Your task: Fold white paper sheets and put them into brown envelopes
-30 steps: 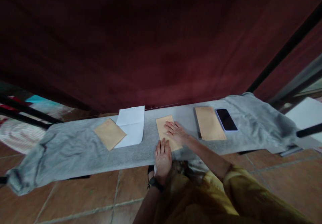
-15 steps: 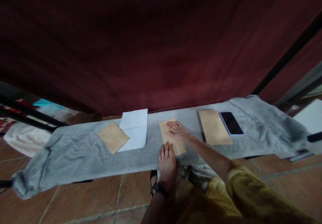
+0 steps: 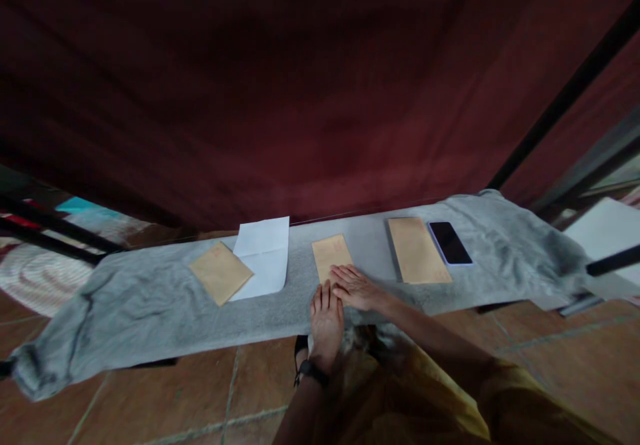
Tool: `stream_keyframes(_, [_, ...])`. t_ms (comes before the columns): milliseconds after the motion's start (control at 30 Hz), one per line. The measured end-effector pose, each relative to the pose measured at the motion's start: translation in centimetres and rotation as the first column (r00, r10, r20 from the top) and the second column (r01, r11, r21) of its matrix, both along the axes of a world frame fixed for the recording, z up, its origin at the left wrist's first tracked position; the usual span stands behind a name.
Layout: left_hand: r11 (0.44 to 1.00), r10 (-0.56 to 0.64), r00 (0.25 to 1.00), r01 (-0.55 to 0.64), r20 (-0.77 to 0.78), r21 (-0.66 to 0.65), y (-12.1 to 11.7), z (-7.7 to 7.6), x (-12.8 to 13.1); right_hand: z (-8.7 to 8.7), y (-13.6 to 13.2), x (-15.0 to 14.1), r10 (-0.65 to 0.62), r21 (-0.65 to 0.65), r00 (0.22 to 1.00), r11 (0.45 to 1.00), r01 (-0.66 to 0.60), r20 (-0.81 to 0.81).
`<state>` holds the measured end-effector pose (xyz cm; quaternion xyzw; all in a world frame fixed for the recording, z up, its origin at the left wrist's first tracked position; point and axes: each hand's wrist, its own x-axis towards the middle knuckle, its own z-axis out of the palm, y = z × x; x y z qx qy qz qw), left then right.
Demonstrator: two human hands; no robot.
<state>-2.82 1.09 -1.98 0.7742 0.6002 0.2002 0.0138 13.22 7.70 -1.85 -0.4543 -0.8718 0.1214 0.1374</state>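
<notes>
A tan paper envelope [image 3: 332, 250] lies on the grey cloth in front of me, its near part covered by my hands. My left hand [image 3: 327, 318] rests flat at its near left edge, fingers stretched out and a dark band on the wrist. Across the envelope's near half lies my right hand [image 3: 357, 290], palm down with the fingers extended, its fingertips close to those of the left. Neither hand grips anything. Faint reddish print shows near the envelope's far end.
To the left, another tan envelope [image 3: 220, 273] overlaps a creased white sheet [image 3: 264, 255]. On the right, a larger tan envelope or stack [image 3: 418, 250] lies beside a phone [image 3: 451, 243]. Grey cloth [image 3: 150, 298] covers the narrow bench; a dark red curtain [image 3: 320, 132] hangs behind.
My right hand has slid along the envelope toward me, from its middle to the near end, uncovering the far part. My left hand has stayed at the near edge. The view has shifted slightly.
</notes>
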Motion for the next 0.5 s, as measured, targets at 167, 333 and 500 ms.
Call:
stream_keyframes(167, [1.0, 0.011, 0.997, -0.013, 0.073, 0.016, 0.1, -0.5, -0.4, 0.3, -4.3, 0.3, -0.026, -0.001, 0.999, 1.0, 0.026, -0.04])
stream_keyframes(333, [0.999, 0.049, 0.965, -0.045, 0.259, -0.022, 0.5, -0.4, 0.0, 0.4, -7.7, 0.8, -0.046, 0.099, 0.994, 0.994, 0.055, -0.094])
stream_keyframes(500, [0.982, 0.189, 0.823, -0.146, 0.536, -0.122, 1.9, 0.3, 0.2, 0.4, -8.5, 0.0, -0.119, 0.113, 0.988, 0.985, 0.13, -0.1])
